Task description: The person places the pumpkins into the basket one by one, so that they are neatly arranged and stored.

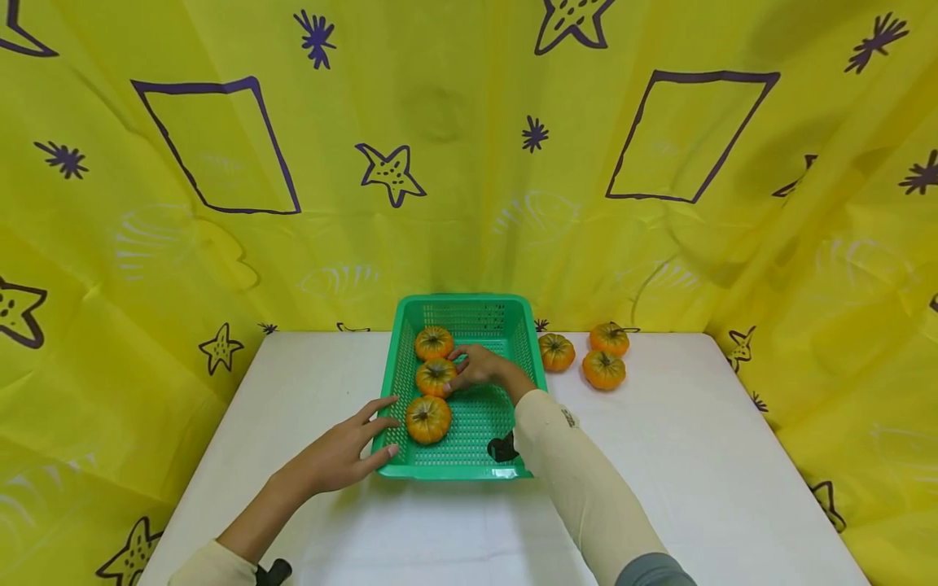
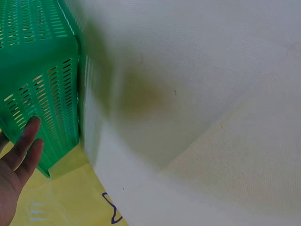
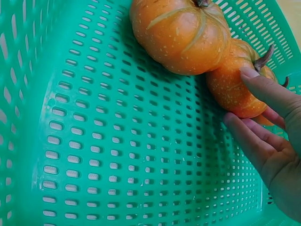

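Observation:
Inside a green plastic basket [image 1: 465, 472], three small orange pumpkins line the left side: a far pumpkin [image 1: 434, 343], a middle pumpkin [image 1: 436, 376] and a near pumpkin [image 1: 428, 419]. My right hand [image 1: 478, 366] reaches in and holds the middle one from its right side. In the right wrist view, the thumb [image 3: 270, 87] is at its top and the fingers are at its lower side. My left hand [image 1: 344, 448] has its fingers spread at the basket's left rim. In the left wrist view, those fingers [image 2: 26, 150] lie against the basket's outer wall.
Three more pumpkins sit on the white table [image 1: 659, 456] right of the basket: one pumpkin [image 1: 557, 352] close to its wall, another pumpkin [image 1: 604, 370] farther right and a third pumpkin [image 1: 609, 338] behind it. A yellow patterned curtain [image 1: 469, 244] hangs behind and at both sides.

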Available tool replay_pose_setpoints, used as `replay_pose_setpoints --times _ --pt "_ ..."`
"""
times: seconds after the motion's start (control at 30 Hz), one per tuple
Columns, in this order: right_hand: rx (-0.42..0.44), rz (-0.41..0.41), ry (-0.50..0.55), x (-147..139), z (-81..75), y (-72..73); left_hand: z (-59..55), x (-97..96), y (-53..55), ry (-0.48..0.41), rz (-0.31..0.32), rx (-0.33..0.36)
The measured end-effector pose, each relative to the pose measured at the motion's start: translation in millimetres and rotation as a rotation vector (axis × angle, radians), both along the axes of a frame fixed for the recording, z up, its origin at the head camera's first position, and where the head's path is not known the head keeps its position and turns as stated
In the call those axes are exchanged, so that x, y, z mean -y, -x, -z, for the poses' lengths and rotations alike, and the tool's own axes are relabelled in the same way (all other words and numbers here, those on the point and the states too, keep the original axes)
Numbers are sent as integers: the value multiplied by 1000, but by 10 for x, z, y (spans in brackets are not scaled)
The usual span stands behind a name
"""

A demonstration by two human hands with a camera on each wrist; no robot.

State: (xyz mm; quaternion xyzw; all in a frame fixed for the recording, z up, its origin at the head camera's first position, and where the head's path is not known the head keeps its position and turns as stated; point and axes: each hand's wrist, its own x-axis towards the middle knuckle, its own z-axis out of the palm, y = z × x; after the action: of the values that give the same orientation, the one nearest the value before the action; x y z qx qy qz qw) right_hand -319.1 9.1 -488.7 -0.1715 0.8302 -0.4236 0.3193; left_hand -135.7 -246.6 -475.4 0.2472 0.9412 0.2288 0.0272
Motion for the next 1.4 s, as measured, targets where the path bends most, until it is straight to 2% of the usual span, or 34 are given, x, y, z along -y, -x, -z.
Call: replay_pose_setpoints --times 0.53,0.73,1.03,1.2,1.4 --pt "-8 5 -6 45 -8 -36 16 -3 -2 2 5 -19" --pt "-51 -13 -37 51 -40 -56 16 -9 -4 1 -2 -11" --pt "-71 -40 -53 10 -51 -11 24 -11 0 3 -6 -4" --pt "-115 -62 -37 -39 -154 17 23 -9 -3 2 -3 -12" --pt "-218 -99 7 -105 -384 64 41 -11 1 -1 -2 -17"
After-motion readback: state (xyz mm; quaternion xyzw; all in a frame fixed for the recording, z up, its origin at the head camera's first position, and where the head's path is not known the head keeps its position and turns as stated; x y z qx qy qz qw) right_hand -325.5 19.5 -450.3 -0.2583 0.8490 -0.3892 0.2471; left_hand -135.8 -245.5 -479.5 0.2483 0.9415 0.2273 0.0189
